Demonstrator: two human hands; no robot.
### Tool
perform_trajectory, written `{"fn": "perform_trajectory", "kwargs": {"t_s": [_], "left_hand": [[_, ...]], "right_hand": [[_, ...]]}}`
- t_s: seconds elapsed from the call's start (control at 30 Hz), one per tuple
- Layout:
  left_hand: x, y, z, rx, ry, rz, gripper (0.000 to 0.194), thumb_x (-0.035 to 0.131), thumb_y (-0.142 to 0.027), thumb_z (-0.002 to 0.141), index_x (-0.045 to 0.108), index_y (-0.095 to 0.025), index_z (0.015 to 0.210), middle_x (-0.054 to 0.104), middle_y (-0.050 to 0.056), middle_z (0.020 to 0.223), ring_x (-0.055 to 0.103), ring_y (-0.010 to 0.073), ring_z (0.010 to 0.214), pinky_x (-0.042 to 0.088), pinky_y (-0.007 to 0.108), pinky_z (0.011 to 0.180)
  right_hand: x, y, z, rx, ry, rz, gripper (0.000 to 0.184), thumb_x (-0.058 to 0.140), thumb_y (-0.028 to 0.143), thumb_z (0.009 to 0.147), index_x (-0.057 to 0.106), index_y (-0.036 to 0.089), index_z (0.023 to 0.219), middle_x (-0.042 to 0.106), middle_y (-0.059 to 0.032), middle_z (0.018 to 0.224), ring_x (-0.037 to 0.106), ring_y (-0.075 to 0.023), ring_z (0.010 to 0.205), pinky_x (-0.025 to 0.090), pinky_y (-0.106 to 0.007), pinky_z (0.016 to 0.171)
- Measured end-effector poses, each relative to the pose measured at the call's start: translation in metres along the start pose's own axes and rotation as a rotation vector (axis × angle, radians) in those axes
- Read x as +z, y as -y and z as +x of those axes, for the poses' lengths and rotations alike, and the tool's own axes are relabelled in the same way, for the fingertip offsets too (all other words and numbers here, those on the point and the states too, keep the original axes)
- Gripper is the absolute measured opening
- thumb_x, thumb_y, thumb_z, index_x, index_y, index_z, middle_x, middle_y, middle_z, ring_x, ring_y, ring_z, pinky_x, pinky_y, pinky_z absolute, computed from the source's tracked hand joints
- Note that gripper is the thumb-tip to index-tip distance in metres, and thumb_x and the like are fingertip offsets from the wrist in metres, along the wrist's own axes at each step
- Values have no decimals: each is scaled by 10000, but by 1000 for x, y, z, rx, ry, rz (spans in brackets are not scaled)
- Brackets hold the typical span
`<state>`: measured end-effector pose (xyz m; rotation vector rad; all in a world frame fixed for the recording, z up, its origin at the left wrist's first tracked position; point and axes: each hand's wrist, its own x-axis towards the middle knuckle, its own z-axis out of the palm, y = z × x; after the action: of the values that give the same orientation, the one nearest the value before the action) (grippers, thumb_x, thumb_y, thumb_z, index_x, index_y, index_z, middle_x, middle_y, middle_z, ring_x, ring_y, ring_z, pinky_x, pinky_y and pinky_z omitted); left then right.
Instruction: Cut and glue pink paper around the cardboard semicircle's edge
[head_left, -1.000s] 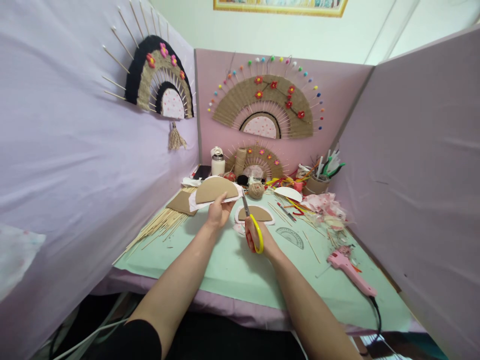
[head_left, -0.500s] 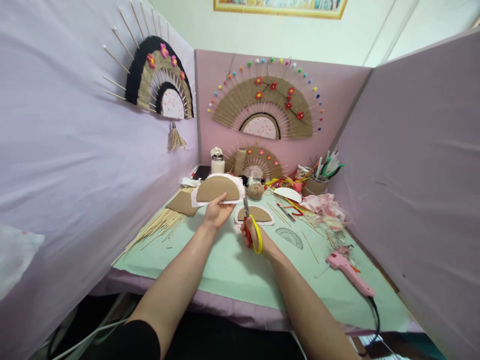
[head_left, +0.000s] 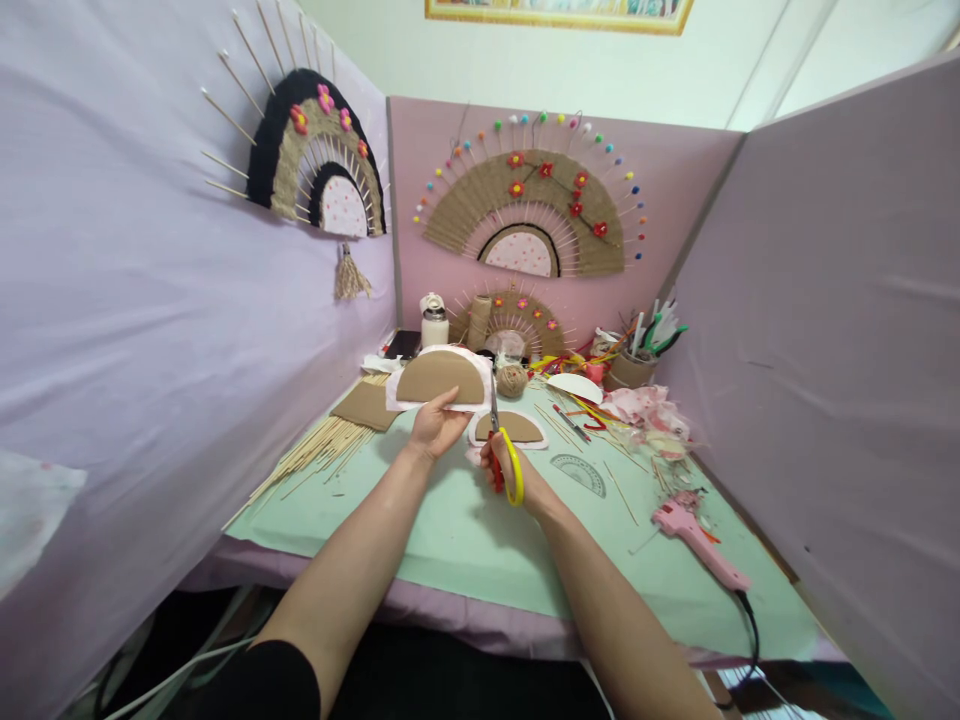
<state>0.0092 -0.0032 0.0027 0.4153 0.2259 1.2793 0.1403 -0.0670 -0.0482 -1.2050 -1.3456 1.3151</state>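
A brown cardboard half-circle (head_left: 439, 377), backed by pale pink fabric that sticks out round its edge, is held up over the table by my left hand (head_left: 441, 425). The thumb presses on the cardboard near its straight edge; the other fingers are behind it. My right hand (head_left: 510, 470) grips scissors (head_left: 513, 470) with yellow and red handles, blades pointing up. Those blades stand at the right edge of the fabric. On the table just behind the scissors lies a second cardboard half-circle (head_left: 517, 428) with a pale fabric border.
Thin bamboo sticks (head_left: 315, 455) and a cardboard piece (head_left: 367, 402) lie at left. To the right are a protractor (head_left: 579, 475), a pink glue gun (head_left: 701, 545) with its cord, and crumpled fabric scraps (head_left: 649, 412). A twine ball (head_left: 512, 381) and a white bottle (head_left: 434, 325) stand behind.
My left hand has turned the fabric-backed half-circle slightly, and it has shifted a little to the right. The scissor blades have become more upright along the fabric's right edge.
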Motion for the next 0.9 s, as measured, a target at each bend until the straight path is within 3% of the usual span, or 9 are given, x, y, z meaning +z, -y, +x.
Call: {"fn": "perform_trajectory", "kwargs": {"t_s": [0.3, 0.9], "left_hand": [[1, 1, -1, -19, -9, 8, 422, 462, -29, 796, 564, -135, 1191, 678, 89, 1058, 625, 189, 1000, 438, 359, 960], [3, 2, -2, 12, -9, 33, 416, 485, -16, 781, 581, -153, 1162, 681, 76, 1039, 634, 184, 972, 450, 354, 943]], "right_hand": [[2, 5, -1, 14, -39, 65, 709, 291, 862, 634, 465, 183, 736, 472, 26, 602, 401, -60, 383, 317, -200, 354], [6, 20, -12, -2, -60, -13, 598, 299, 782, 741, 426, 199, 697, 419, 46, 447, 392, -83, 312, 291, -211, 326]]}}
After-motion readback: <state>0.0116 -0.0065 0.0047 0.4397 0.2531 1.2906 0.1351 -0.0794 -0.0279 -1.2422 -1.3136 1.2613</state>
